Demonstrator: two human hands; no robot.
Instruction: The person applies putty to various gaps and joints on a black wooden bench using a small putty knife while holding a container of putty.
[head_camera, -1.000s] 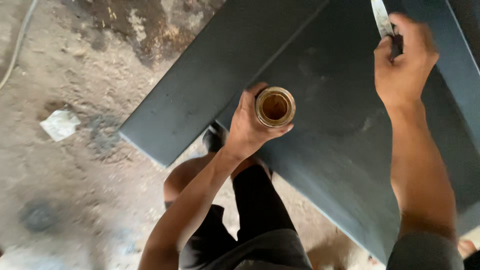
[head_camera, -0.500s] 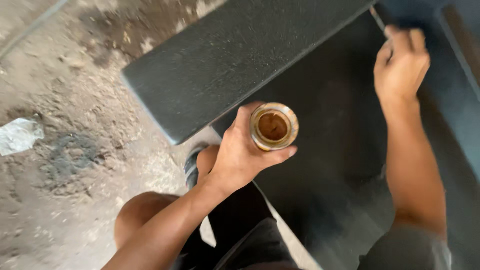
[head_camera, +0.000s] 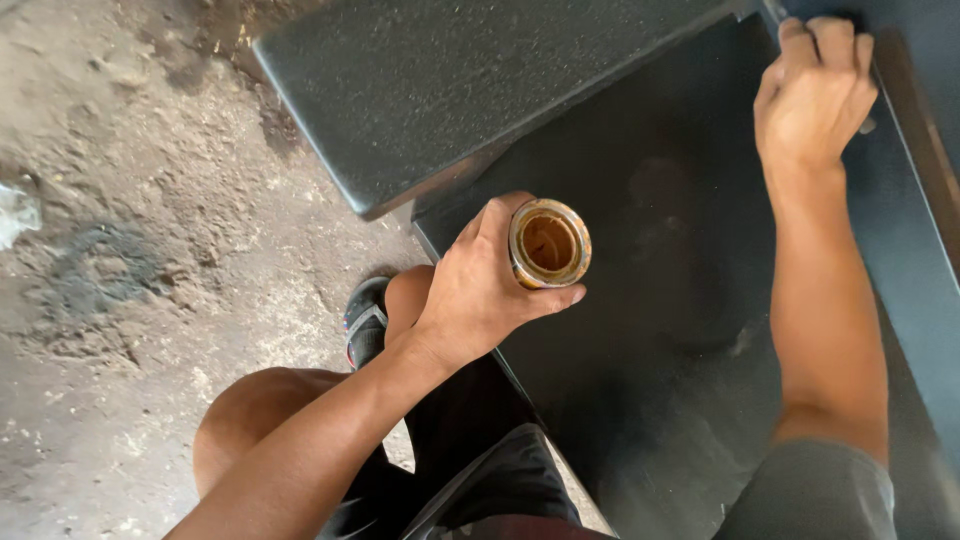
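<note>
My left hand (head_camera: 478, 290) grips a small open tin can (head_camera: 549, 243) with brown paste smeared inside and around its rim, holding it over the near edge of a large black panel (head_camera: 660, 330). My right hand (head_camera: 812, 92) is closed on a thin tool at the panel's far right corner; only a sliver of its metal blade (head_camera: 772, 10) shows above my fingers. The rest of the tool is hidden by my fist.
A second black, grainy panel (head_camera: 470, 90) lies above and to the left, overlapping the first. Dusty concrete floor (head_camera: 130, 250) spreads to the left with a pale scrap of litter (head_camera: 15, 210). My bare knee (head_camera: 250, 420) and sandal (head_camera: 365, 320) are below the can.
The view has swung so the panels sit higher and further right. My right hand has turned over the tool, hiding most of the blade. The can stays in my left hand.
</note>
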